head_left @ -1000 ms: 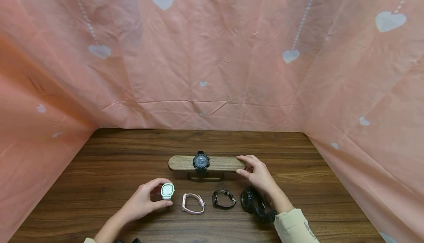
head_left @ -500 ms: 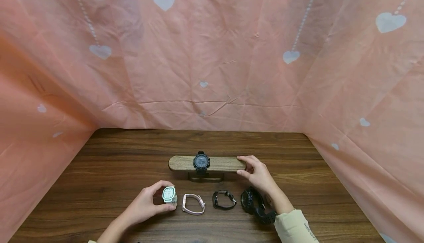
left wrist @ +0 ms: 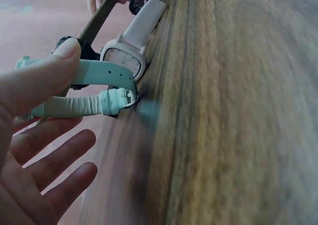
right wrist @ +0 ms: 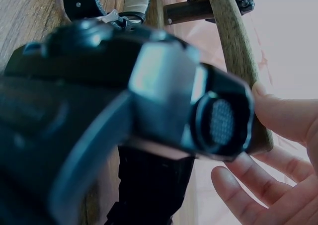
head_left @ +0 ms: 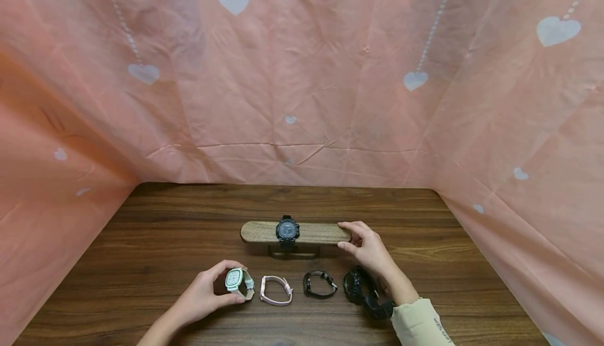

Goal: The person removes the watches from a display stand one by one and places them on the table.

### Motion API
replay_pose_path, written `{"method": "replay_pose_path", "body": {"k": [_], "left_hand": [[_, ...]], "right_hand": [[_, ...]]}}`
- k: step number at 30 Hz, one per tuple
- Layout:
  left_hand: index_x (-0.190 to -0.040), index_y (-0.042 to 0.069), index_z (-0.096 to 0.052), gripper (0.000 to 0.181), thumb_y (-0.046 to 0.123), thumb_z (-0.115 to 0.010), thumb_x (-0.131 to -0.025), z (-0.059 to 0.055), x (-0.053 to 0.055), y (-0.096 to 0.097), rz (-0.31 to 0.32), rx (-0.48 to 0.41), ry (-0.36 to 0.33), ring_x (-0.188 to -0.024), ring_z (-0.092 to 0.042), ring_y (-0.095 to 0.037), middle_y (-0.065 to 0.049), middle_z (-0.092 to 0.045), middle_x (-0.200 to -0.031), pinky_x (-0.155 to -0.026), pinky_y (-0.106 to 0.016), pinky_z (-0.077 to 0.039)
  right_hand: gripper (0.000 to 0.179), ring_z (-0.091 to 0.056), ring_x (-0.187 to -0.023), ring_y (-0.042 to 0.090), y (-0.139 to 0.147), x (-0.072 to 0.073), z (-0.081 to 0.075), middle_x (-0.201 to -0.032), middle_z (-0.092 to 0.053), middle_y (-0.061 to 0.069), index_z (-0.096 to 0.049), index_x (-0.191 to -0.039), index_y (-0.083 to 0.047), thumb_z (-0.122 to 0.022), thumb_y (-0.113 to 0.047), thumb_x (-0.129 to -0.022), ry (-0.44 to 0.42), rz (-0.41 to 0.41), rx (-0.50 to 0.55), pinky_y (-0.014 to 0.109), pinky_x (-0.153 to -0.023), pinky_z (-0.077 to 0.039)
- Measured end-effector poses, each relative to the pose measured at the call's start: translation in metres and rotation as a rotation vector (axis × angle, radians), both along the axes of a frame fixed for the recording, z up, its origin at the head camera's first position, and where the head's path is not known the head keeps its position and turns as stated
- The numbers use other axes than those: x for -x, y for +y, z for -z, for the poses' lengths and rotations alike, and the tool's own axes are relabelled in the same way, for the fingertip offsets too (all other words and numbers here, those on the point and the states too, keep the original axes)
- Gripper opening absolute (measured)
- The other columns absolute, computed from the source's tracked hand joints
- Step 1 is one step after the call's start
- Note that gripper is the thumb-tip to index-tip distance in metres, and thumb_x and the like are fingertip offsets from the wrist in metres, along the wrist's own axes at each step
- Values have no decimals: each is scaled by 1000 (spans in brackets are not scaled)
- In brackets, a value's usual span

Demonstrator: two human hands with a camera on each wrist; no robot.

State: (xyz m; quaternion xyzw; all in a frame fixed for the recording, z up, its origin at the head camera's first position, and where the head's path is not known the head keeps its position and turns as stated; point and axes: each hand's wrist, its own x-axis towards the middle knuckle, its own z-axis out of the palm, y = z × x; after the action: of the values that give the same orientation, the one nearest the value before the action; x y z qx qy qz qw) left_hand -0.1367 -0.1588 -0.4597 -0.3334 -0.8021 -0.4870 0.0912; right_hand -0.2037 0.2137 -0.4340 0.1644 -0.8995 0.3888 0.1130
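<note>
My left hand point(head_left: 205, 292) pinches a mint-green watch point(head_left: 234, 279) between thumb and forefinger. Its buckled strap forms a loop, and its square face is turned left. In the left wrist view, the buckle end of the mint-green watch point(left wrist: 117, 101) is at or just above the table; the other fingers are spread below. At the wooden watch stand point(head_left: 321, 233), my right hand point(head_left: 370, 249) grips the right end of the bar with thumb and fingers. A black watch point(head_left: 287, 229) is strapped round this bar, left of its middle.
A pink watch point(head_left: 276, 290) stands on its side just right of the mint-green one. Farther right are a slim black watch point(head_left: 320, 284) and a bulky black watch point(head_left: 360, 288) beside my right forearm. The wooden table point(head_left: 189, 215) ends at a pink curtain point(head_left: 302, 89).
The mint-green watch has come down slightly nearer me and turned, so its face points left and its strap loop shows. My right hand and the stand have stayed put.
</note>
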Motion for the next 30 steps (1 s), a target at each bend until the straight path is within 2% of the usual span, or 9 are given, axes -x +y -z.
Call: {"method": "replay_pose_path", "body": {"k": [5, 10, 14, 21, 30], "left_hand": [[-113, 7, -57, 52, 15, -82, -67, 14, 4, -10, -30, 11, -16, -89, -64, -23, -5, -66, -100, -76, -28, -50], [-114, 14, -57, 52, 29, -79, -70, 26, 7, -19, -60, 29, -32, -89, -64, -22, -1, -66, -102, -77, -26, -50], [-115, 15, -57, 52, 30, -79, -70, 28, 6, -23, -90, 47, -50, -91, -64, -22, 0, -65, -103, -78, -26, -51], [-113, 11, -58, 55, 13, -83, -65, 33, 5, -26, -149, 85, -33, -94, -63, -27, -4, -65, -104, -81, -28, -51], [-113, 22, -59, 50, 36, -79, -69, 34, 4, -31, -186, 109, -44, -100, -61, -19, 5, -65, -107, -84, -33, -50]], "right_hand": [[43, -50, -71, 14, 0, 1, 1, -100, -58, 3, -64, -117, -8, -76, -8, -76, -2, 0, 5, 24, -58, -44], [43, -51, -71, 17, 1, 1, 2, -99, -58, 3, -64, -117, -8, -76, -8, -76, 2, 2, 8, 24, -57, -44], [42, -52, -72, 20, 1, 1, 2, -97, -58, 3, -64, -116, -7, -76, -7, -75, 11, 0, 13, 24, -57, -43], [42, -51, -71, 17, 0, 0, 2, -97, -58, 3, -64, -116, -7, -76, -6, -75, 15, 0, 14, 24, -57, -44], [42, -52, -72, 19, 0, 0, 1, -97, -58, 4, -64, -116, -7, -76, -6, -75, 2, 3, 20, 24, -58, -44]]}}
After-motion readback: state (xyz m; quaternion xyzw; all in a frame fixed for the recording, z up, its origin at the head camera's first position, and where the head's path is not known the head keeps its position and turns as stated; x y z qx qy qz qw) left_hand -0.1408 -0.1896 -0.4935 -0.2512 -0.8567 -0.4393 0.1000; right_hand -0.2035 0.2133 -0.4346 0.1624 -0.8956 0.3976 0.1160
